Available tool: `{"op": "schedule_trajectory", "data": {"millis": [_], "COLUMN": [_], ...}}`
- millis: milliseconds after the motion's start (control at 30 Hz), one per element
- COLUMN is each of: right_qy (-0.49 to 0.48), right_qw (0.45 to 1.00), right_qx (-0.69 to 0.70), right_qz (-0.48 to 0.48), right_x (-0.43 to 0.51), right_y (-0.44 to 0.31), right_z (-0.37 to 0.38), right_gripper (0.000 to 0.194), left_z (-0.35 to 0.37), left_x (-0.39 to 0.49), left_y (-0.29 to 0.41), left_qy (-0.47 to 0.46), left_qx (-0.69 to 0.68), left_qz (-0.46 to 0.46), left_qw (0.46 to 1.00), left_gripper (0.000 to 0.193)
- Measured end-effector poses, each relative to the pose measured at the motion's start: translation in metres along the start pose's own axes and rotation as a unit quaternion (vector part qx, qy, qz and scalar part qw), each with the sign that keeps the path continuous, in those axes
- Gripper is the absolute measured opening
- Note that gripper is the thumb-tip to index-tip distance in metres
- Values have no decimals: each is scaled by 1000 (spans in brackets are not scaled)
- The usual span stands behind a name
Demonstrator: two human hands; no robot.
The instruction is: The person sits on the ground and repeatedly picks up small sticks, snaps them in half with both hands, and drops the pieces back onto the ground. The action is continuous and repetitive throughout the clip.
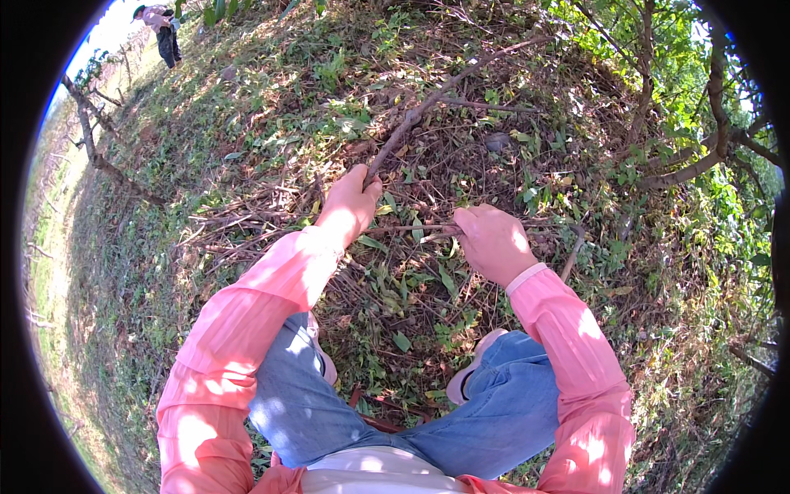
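My left hand [350, 202] is closed around the near end of a long bare branch [415, 115], which slants away to the upper right over the ground. To its right, my right hand [494, 239] grips thin twigs [404, 228], their ends sticking out to the left of the fingers. On the ground left of my left hand lies a loose heap of cut sticks [237, 225]. A bent stick [574, 250] lies just beyond my right wrist.
Leafy, weedy ground [296, 123] surrounds me. A tree with low limbs [691, 170] stands on the right, and a bare forked branch [99, 154] rises at left. A stone [497, 142] lies ahead. A person [162, 31] stands far off, upper left.
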State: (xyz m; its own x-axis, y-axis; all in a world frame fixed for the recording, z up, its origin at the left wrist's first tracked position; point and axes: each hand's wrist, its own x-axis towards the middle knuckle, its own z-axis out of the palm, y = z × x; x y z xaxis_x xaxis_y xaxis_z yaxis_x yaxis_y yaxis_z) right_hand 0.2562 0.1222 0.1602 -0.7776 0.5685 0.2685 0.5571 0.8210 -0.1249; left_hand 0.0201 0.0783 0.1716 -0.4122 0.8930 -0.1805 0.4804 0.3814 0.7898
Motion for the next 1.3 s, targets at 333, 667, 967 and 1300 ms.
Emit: {"op": "schedule_trajectory", "data": {"millis": [333,667,967,1300], "right_qy": [84,85,68,28], "right_qw": [994,970,984,990], "right_qx": [-25,-50,-90,-137], "right_qz": [66,-223,-137,-28], "right_x": [-2,16,14,-1], "right_y": [12,-39,-59,-83], "right_z": [-7,-7,1,-3], "right_gripper": [16,6,4,10], "left_z": [10,21,18,-5], "left_x": [9,-17,-10,41], "left_y": [-16,4,-1,-20], "left_qy": [7,-180,-227,-22], "left_qx": [-10,-371,-394,-567], "left_qz": [-22,-134,-114,-143], "left_qw": [1000,901,883,811], "left_gripper": [17,7,13,5]}}
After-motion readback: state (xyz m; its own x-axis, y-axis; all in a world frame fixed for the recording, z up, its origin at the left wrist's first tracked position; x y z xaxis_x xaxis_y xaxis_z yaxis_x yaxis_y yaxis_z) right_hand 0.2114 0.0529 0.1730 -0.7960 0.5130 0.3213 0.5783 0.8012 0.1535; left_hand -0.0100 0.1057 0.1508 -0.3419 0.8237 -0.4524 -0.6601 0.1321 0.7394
